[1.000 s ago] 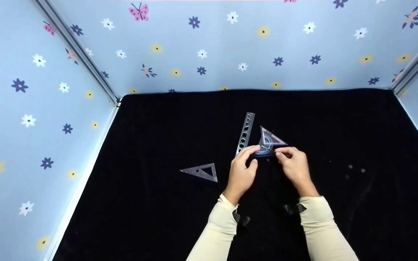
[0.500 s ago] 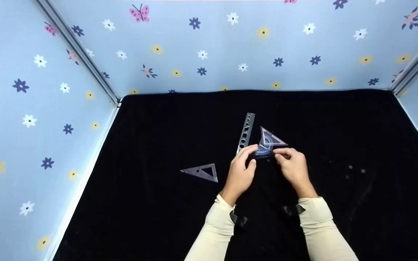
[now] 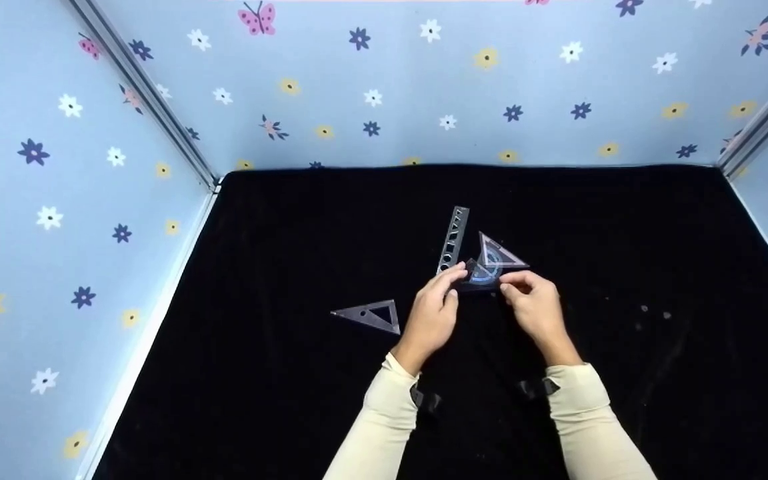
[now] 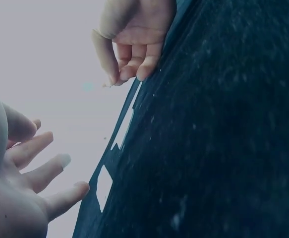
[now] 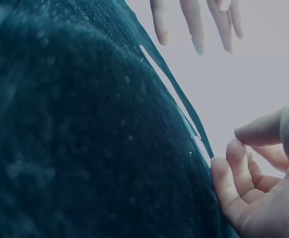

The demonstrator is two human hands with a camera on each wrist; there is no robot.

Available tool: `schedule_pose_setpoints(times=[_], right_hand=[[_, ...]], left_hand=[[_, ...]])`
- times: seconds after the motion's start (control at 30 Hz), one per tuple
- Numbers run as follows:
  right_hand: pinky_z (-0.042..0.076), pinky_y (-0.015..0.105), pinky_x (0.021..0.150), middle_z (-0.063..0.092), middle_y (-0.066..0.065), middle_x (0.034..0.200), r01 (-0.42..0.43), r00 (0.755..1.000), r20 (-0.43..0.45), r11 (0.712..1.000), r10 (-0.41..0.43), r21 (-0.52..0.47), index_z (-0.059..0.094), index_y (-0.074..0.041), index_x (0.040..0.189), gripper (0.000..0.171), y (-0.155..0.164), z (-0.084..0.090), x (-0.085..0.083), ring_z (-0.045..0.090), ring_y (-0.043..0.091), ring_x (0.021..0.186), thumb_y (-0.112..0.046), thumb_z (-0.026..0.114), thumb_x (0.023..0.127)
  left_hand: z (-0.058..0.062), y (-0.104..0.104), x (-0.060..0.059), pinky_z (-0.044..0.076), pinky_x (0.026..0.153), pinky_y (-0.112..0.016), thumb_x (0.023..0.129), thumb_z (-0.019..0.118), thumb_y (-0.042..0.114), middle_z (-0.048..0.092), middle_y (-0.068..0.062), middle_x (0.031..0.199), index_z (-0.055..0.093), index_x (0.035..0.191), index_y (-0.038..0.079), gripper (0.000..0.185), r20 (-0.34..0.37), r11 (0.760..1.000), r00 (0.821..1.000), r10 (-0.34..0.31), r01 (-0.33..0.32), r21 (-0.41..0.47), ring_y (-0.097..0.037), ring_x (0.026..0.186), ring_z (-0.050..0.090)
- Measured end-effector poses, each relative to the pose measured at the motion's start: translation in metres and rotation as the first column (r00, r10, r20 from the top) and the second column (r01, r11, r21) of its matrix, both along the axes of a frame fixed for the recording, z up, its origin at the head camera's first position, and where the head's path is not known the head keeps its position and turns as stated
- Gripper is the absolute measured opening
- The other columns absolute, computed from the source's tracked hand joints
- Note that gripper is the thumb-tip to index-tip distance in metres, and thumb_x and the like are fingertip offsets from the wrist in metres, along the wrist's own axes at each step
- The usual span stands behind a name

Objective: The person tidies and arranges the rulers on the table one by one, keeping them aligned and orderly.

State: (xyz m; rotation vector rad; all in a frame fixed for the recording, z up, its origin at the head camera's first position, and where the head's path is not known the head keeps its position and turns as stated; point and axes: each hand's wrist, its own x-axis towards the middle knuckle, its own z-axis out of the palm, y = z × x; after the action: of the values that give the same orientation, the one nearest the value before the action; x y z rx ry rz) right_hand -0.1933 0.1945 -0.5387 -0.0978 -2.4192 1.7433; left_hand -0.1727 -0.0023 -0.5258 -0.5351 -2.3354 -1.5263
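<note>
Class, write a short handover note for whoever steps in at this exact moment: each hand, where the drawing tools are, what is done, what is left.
Left hand: fingers open and spread, just left of the protractor, not gripping it.
Right hand: fingertips curled at the protractor's right end; the head view does not show for sure whether they pinch it.
Protractor: overlaps the near corner of the set square.
Ruler: flat on the black cloth, just left of that set square.
Second set square: lies apart, left of the left hand.
Done: three tools lie close together.
Left: probably bringing over the second set square.
</note>
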Motion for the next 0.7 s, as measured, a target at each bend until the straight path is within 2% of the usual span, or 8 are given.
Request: schedule_pose_setpoints(times=[0.17, 0.4, 0.5, 0.6, 0.7], right_hand=[[0.05, 0.02, 0.061, 0.068, 0.009, 0.08, -0.021, 1.0, -0.001, 1.0, 0.021, 0.001, 0.074, 0.003, 0.095, 0.009, -0.002, 0.0, 0.0, 0.059, 0.01, 0.065, 0.004, 0.07, 0.088], [0.049, 0.021, 0.06, 0.066, 0.008, 0.074, -0.069, 0.998, -0.005, 0.997, 0.069, 0.016, 0.075, 0.003, 0.095, 0.009, -0.006, 0.004, -0.001, 0.059, 0.013, 0.064, 0.004, 0.07, 0.089], [0.049, 0.021, 0.06, 0.065, 0.007, 0.074, -0.08, 0.997, 0.004, 0.996, 0.08, 0.026, 0.074, 0.003, 0.096, 0.009, -0.006, 0.004, -0.001, 0.059, 0.013, 0.064, 0.003, 0.069, 0.089], [0.05, 0.021, 0.059, 0.064, 0.007, 0.074, -0.084, 0.996, 0.015, 0.996, 0.084, 0.021, 0.073, 0.004, 0.096, 0.008, -0.005, 0.003, 0.001, 0.059, 0.013, 0.064, 0.003, 0.068, 0.09], [0.052, 0.022, 0.059, 0.064, 0.007, 0.075, -0.093, 0.995, 0.037, 0.995, 0.093, 0.019, 0.072, 0.005, 0.096, 0.008, -0.006, 0.003, 0.002, 0.059, 0.014, 0.064, 0.004, 0.067, 0.09]], left_hand=[[-0.003, -0.007, 0.001, 0.035, 0.112, -0.031, 0.091, 0.052, -0.009, 0.059, -0.013, 0.139, 0.067, 0.124, 0.0, 0.037, 0.005, 0.999, 1.0, -0.017, 0.017, -0.041, -0.022, 0.132, 0.052], [-0.006, -0.016, 0.002, 0.038, 0.11, -0.032, 0.092, 0.053, -0.006, 0.06, -0.013, 0.138, 0.07, 0.118, 0.002, 0.032, 0.0, 0.999, 1.0, -0.02, 0.02, -0.045, -0.021, 0.131, 0.053], [-0.008, -0.018, 0.002, 0.045, 0.103, -0.029, 0.091, 0.055, -0.006, 0.061, -0.014, 0.136, 0.072, 0.115, 0.002, 0.03, 0.002, 1.0, 1.0, -0.02, 0.02, -0.024, -0.019, 0.126, 0.057], [-0.01, -0.017, 0.003, 0.051, 0.093, -0.025, 0.09, 0.056, -0.006, 0.062, -0.015, 0.134, 0.073, 0.112, 0.001, 0.028, 0.0, 1.0, 1.0, -0.025, 0.025, 0.013, -0.019, 0.114, 0.064], [-0.013, -0.018, 0.004, 0.053, 0.088, -0.023, 0.089, 0.057, -0.006, 0.064, -0.016, 0.13, 0.073, 0.11, -0.001, 0.027, 0.003, 0.998, 1.0, -0.02, 0.02, 0.055, -0.02, 0.104, 0.067]])
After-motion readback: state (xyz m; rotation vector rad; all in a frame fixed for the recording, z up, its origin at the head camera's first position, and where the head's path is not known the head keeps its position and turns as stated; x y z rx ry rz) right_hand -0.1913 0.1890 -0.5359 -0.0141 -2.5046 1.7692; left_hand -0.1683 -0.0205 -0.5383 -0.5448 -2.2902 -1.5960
